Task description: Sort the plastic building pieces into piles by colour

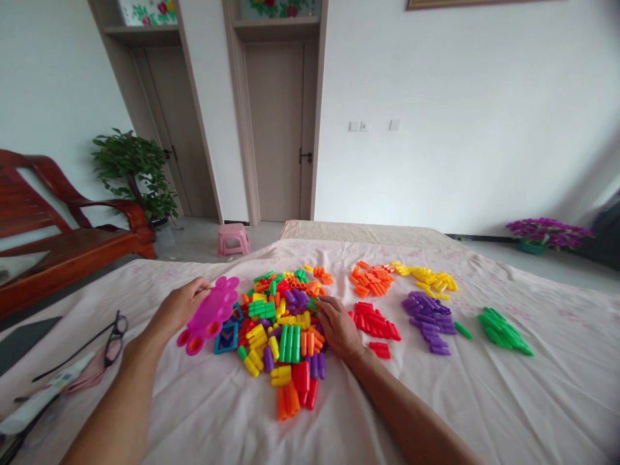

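A mixed heap of small coloured plastic pieces (283,326) lies on a pink cloth (484,400) in front of me. My left hand (181,307) is closed on the upper edge of a flat magenta plate with rounded lobes (209,316), tilted at the heap's left side. My right hand (339,329) rests on the heap's right edge, fingers curled among the pieces; what they pinch is hidden. To the right lie sorted piles: red (375,321), orange (371,281), yellow (431,278), purple (429,313) and green (504,330).
Black glasses (113,339) and a white tube-like item (43,394) lie on the cloth at left. A blue square frame (227,338) sits by the heap. Beyond are a red wooden bench (62,239), a pink stool (233,237), a potted plant (133,171) and purple flowers (547,232).
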The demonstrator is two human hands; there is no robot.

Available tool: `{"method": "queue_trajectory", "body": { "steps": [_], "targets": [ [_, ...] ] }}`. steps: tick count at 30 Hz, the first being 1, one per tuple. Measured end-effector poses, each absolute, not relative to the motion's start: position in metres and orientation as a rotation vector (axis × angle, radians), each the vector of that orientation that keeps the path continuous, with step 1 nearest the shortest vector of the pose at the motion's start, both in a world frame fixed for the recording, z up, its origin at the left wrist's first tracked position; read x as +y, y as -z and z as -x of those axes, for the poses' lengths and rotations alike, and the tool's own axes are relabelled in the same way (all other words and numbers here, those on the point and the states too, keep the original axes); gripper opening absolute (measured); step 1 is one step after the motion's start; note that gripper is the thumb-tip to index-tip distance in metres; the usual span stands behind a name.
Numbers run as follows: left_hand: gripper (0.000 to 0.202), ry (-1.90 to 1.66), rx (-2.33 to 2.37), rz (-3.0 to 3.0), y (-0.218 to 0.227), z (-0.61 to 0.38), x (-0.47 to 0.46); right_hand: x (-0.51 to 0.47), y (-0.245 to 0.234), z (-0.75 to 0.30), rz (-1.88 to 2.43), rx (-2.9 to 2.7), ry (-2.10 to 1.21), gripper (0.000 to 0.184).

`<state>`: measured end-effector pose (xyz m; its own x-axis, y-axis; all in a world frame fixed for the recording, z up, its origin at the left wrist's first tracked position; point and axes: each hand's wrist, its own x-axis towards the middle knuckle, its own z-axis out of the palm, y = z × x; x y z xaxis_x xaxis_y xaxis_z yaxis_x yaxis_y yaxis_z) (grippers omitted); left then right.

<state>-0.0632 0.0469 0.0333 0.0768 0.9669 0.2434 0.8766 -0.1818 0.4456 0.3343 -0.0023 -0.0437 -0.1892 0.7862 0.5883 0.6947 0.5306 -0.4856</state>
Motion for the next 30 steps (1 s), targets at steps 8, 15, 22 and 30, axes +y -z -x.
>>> {"method": "queue_trajectory", "body": {
  "steps": [8,15,22,30],
  "targets": [
    [0.04,-0.666,2.037,-2.2,0.0,0.086,0.052,-0.007,0.033,-0.334,1.165,-1.975,-0.068,0.033],
    [0.049,-0.707,1.977,-2.405,0.033,0.028,0.071,-0.03,0.007,-0.32,1.062,-2.166,-0.142,0.042],
    [0.044,-0.677,1.777,-2.409,0.048,0.022,0.075,-0.042,-0.005,-0.307,1.061,-2.283,-0.17,0.048],
    [0.051,-0.754,1.725,-2.333,0.045,-0.003,0.08,-0.041,0.001,-0.299,1.104,-2.2,-0.262,0.032]
  ]
}}
